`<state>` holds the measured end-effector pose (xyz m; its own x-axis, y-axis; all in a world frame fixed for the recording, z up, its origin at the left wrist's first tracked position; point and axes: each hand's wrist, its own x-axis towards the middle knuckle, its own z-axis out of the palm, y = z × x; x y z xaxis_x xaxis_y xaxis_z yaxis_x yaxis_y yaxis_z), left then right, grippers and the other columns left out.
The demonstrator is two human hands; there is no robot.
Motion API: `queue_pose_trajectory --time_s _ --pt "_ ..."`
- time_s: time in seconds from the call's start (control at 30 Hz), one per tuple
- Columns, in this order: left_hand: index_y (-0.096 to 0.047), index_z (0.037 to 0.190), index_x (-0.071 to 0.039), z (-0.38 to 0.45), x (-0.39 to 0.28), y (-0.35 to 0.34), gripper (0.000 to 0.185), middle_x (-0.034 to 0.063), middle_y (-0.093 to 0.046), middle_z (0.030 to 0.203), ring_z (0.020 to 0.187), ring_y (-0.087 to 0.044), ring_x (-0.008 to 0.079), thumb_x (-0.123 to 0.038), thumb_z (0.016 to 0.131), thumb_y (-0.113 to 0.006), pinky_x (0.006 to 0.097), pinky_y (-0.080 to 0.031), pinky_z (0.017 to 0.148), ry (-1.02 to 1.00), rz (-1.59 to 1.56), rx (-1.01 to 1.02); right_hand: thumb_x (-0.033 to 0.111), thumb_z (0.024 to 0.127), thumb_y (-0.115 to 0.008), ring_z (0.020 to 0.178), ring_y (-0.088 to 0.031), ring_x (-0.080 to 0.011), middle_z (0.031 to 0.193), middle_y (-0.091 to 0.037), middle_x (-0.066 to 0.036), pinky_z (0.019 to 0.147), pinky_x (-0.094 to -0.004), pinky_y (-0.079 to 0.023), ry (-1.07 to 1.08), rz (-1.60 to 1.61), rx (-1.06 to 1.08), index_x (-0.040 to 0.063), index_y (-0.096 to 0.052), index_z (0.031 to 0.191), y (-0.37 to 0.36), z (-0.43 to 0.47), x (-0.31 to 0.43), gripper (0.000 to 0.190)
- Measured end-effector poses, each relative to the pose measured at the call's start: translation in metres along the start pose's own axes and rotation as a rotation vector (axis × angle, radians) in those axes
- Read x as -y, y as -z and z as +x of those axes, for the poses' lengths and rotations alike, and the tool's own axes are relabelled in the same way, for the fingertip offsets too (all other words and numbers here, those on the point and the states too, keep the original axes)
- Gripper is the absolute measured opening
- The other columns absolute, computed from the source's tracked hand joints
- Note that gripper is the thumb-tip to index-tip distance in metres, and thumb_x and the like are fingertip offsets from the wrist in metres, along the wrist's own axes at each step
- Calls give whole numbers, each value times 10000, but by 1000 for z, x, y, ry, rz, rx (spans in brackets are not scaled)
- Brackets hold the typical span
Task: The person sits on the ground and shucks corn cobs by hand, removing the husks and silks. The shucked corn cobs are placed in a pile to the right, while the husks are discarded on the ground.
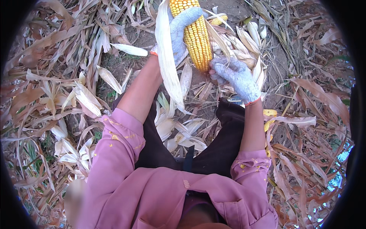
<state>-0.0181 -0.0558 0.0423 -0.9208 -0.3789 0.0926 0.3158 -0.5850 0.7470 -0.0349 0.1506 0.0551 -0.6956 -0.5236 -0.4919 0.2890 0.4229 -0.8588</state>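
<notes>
My left hand (180,34), in a pale work glove with an orange cuff edge, grips a large yellow corn ear (198,43), its fingers wrapped over the upper part. The kernels are bare along the visible side. A long pale strip of husk (168,57) hangs down beside my left wrist. At the ear's lower end is my right hand (233,74), gloved too, with its fingertips bent close together; a narrow piece of husk (218,40) runs down to it. Whether its fingers pinch the husk or the ear's tip cannot be told.
Another corn ear (218,20) lies beyond my hands, near a heap of husks (247,43). More yellow ears (268,113) lie beside my right forearm. Dry stalks and leaves (88,31) cover the ground at the left. Loose husks (183,131) lie between my legs.
</notes>
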Motion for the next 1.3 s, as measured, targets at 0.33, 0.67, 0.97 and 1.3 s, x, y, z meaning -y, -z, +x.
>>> queue_pose_trajectory --time_s 0.33,0.67,0.97,1.3 --pt "-576 1134 -18 -25 18 -28 329 74 -638 977 827 -650 152 -155 854 -679 290 -546 753 173 -109 15 126 802 -764 1105 -583 -164 1244 -594 -104 956 -310 -479 241 51 -11 -32 -414 1373 -15 11 -3 688" --pt "-562 1149 23 -16 23 -20 338 77 -639 996 946 -623 172 -189 896 -634 312 -492 872 168 54 131 306 783 -774 1021 -642 -213 1135 -661 -137 895 -339 -507 267 37 -160 -17 -544 1237 -14 25 -38 603" --pt "-577 1143 -14 -4 36 6 277 84 -624 1052 980 -622 191 -188 928 -585 333 -504 916 288 -193 102 386 743 -773 1115 -595 -230 1236 -608 -136 957 -348 -470 273 -230 9 21 -520 1282 -13 13 -19 699" --pt "-606 1088 -14 -1 28 -2 245 130 -636 1081 1005 -625 231 -159 893 -642 354 -508 913 293 -260 42 383 741 -805 1113 -591 -244 1201 -611 -129 966 -375 -463 342 -77 -153 2 -503 1286 -18 26 -35 730"
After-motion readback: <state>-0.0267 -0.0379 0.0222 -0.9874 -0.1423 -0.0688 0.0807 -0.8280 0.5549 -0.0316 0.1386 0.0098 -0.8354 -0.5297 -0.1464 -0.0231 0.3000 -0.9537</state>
